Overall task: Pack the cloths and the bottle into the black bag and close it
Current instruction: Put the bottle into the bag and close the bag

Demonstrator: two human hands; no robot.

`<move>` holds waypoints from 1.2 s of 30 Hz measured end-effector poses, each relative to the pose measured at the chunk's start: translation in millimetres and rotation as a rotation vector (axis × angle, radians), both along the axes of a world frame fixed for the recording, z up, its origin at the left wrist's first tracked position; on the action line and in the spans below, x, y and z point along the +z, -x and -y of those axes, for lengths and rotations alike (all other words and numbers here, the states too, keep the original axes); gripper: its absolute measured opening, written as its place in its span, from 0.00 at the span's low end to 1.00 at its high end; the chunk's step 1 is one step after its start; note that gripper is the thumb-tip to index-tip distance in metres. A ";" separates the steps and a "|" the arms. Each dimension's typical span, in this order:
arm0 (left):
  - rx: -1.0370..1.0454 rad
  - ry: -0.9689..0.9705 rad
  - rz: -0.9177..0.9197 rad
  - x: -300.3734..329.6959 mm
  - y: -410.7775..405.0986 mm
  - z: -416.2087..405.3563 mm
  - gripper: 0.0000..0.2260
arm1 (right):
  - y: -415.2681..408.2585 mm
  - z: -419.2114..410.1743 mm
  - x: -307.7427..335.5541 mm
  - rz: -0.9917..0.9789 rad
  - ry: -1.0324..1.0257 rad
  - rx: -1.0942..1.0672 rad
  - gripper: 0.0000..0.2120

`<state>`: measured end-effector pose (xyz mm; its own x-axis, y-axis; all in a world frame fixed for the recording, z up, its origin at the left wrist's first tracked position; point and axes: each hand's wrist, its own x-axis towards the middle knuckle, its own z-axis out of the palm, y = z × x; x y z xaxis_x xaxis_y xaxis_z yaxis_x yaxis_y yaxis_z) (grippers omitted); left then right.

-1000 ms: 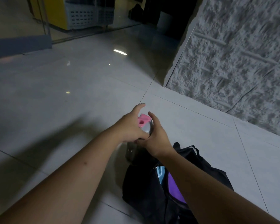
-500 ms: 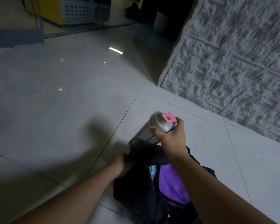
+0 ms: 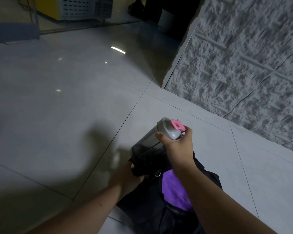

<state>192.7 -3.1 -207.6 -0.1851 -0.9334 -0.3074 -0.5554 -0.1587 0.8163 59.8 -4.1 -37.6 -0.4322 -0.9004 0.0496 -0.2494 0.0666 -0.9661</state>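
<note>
The black bag (image 3: 142, 205) lies open on the floor tiles in front of me. A purple cloth (image 3: 174, 191) shows inside its opening. My right hand (image 3: 178, 146) grips the smoky clear bottle (image 3: 150, 141) by its grey lid, which carries a pink flip cap (image 3: 177, 124). The bottle is tilted, its base low at the far end of the bag. My left hand (image 3: 130, 174) pinches the black fabric at the bag's far left edge, just under the bottle's base.
A rough grey textured wall (image 3: 243, 65) rises on the right, its corner close behind the bag. Glossy grey floor tiles (image 3: 57, 107) stretch left and ahead. A yellow and white cabinet (image 3: 71, 9) stands far back.
My left hand let go of the bottle and dropped to grip the bag's edge. My right hand now holds the bottle alone, tilted with its base toward the bag.
</note>
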 end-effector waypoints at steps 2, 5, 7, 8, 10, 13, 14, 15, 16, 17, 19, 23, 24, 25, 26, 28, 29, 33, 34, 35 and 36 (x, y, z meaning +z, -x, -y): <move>0.002 0.030 0.066 1.3 1.7 0.2 0.18 | -0.5 -0.7 -0.3 0.003 -0.010 -0.011 0.31; -0.073 0.067 0.127 2.5 2.6 -1.0 0.19 | -1.4 -3.9 0.3 0.003 -0.018 -0.021 0.31; -0.103 0.056 0.132 5.7 0.0 -0.5 0.20 | -2.2 -6.6 1.4 0.016 -0.022 -0.022 0.30; -0.109 0.064 0.136 5.0 -1.9 0.7 0.20 | -2.2 -7.2 1.5 0.019 -0.021 -0.024 0.30; -0.127 0.088 0.170 -2.7 -3.5 3.7 0.19 | -2.5 -8.3 1.7 0.019 -0.026 -0.030 0.30; -0.165 0.127 0.235 -2.0 -1.4 1.0 0.19 | -2.6 -9.5 1.2 0.021 -0.026 -0.026 0.31; -0.172 0.123 0.273 -1.6 -1.3 -0.1 0.20 | -2.3 -10.1 1.0 0.015 -0.026 -0.025 0.31; -0.174 0.137 0.293 -3.9 -0.7 0.0 0.22 | -1.9 -10.6 1.1 0.007 -0.025 -0.024 0.31; -0.160 0.126 0.303 -1.8 -1.6 0.2 0.22 | -1.5 -11.2 0.9 0.004 -0.026 -0.024 0.31; -0.121 0.134 0.281 -1.3 -4.2 1.6 0.21 | -1.2 -12.3 1.1 0.007 -0.030 -0.029 0.31; -0.037 0.066 0.174 6.5 -8.4 7.5 0.18 | 0.1 -14.1 0.3 0.020 -0.036 -0.043 0.30; 0.006 0.103 0.069 -18.7 -20.8 21.2 0.06 | 1.2 -19.2 -3.4 0.025 -0.045 -0.062 0.31; -0.042 0.149 0.073 -28.9 -27.9 24.0 0.06 | 1.1 -20.4 -5.4 0.024 -0.054 -0.065 0.31; -0.091 0.141 0.094 -33.8 -35.3 25.5 0.06 | 1.3 -21.8 -7.7 0.026 -0.066 -0.066 0.31; -0.110 0.113 0.157 -43.9 -39.4 31.6 0.07 | 1.5 -23.0 -10.3 0.032 -0.077 -0.065 0.31; -0.055 0.003 0.156 -23.2 -44.4 30.5 0.06 | 1.3 -26.2 -16.4 0.051 -0.106 -0.038 0.31; -0.055 0.029 0.124 -5.1 -45.3 26.9 0.05 | 0.7 -27.7 -19.7 0.060 -0.123 -0.019 0.32; -0.039 0.131 0.151 16.9 -48.1 33.2 0.08 | -1.9 -31.7 -32.9 0.119 -0.174 -0.027 0.33; -0.023 0.134 0.153 18.8 -51.7 36.4 0.09 | -2.2 -32.2 -35.4 0.142 -0.183 -0.045 0.33; -0.020 0.122 0.138 21.5 -56.0 37.3 0.11 | -1.9 -33.4 -37.4 0.164 -0.194 -0.060 0.33; -0.026 0.106 0.106 21.8 -60.3 37.6 0.11 | -1.6 -34.5 -39.3 0.178 -0.200 -0.070 0.32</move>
<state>252.9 -40.7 -185.8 -0.1818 -0.9568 -0.2269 -0.6420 -0.0593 0.7644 61.5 30.5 -76.8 -0.4799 -0.8521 -0.2088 -0.0650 0.2718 -0.9601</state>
